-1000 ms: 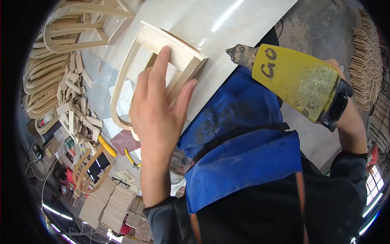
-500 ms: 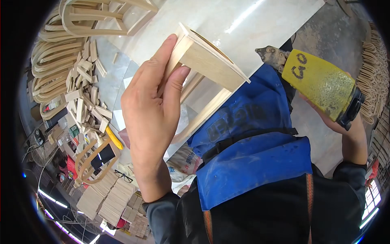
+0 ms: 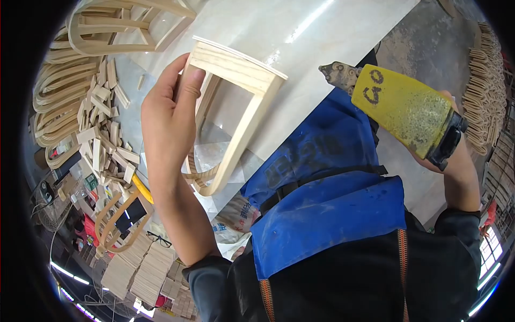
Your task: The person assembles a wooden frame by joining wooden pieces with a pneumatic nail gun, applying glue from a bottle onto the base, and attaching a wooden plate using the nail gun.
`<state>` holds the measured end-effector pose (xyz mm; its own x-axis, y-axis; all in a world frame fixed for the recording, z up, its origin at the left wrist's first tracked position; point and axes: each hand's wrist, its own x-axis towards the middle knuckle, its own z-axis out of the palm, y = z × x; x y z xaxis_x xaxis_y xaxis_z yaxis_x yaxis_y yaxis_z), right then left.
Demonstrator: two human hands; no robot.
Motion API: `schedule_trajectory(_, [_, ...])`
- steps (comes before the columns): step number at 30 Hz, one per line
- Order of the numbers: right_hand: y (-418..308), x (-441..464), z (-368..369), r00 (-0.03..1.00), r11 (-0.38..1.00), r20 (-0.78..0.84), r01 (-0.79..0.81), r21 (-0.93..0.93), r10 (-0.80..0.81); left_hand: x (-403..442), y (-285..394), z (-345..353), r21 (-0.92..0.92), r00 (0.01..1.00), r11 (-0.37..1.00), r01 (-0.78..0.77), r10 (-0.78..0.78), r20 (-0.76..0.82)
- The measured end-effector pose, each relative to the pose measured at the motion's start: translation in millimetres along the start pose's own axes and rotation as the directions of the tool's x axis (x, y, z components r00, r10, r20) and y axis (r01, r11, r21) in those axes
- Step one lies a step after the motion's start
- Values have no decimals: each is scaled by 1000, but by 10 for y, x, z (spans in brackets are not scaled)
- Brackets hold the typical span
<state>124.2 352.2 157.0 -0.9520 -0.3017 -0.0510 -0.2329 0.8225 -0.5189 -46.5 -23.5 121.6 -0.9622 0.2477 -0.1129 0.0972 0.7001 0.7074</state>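
My left hand (image 3: 169, 115) grips one corner of a pale wooden frame (image 3: 236, 70), with the thumb on the near face and the fingers behind. The frame has a flat crosspiece and a thin board along its top edge, two long legs and a curved bend at the lower end. In my right hand (image 3: 456, 161) is a yellow nail gun (image 3: 405, 104) with dark hand-drawn marks, a worn metal nose and a black end cap. Its body hides most of my fingers. The nose points left towards the frame, apart from it.
A pale table (image 3: 316, 59) lies beneath the frame. Loose wood blocks (image 3: 99, 142) are piled at left, beside stacked curved frames (image 3: 59, 96). Another frame (image 3: 145, 27) rests at the upper left. Many bent wood pieces (image 3: 491, 96) stand stacked at right. A blue apron (image 3: 332, 214) covers my front.
My left hand has moved left and turned the frame, so its crosspiece faces me more and its curved lower end shows. The nail gun has shifted slightly left.
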Motion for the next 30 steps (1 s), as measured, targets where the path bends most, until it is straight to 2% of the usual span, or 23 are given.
schedule_trajectory(4, [-26,150,-47,985,934,73,-170,314,155,122,-28,-3,-82,999,996,43,-45,-30])
schedule_trajectory(5, [-30,174,-47,985,933,73,-172,316,157,127,-12,-1,-81,999,996,44,-46,-27])
schedule_trajectory(9, [-30,221,-12,991,935,-27,-116,335,132,65,83,8,4,934,988,-153,146,-325])
schedule_trajectory(14, [13,194,86,988,967,-138,-38,253,74,-195,202,-58,1,898,985,-174,159,-411])
schedule_trajectory(15, [17,201,88,988,966,-139,-36,257,73,-226,223,-50,6,898,985,-173,160,-411])
schedule_trajectory(19, [-8,214,80,970,871,60,-240,429,237,-342,290,46,-49,926,981,-190,162,-342])
schedule_trajectory(24, [-2,205,96,979,885,7,-188,427,204,-369,348,181,-164,938,979,-117,55,-343])
schedule_trajectory(25, [2,207,102,979,884,6,-187,428,205,-375,356,201,-162,938,980,-118,57,-342])
schedule_trajectory(29, [8,195,136,985,934,-71,-123,336,156,-428,368,264,-385,933,904,-185,39,-357])
schedule_trajectory(30, [11,186,152,985,933,-70,-125,336,158,-433,341,267,-385,934,904,-184,38,-355])
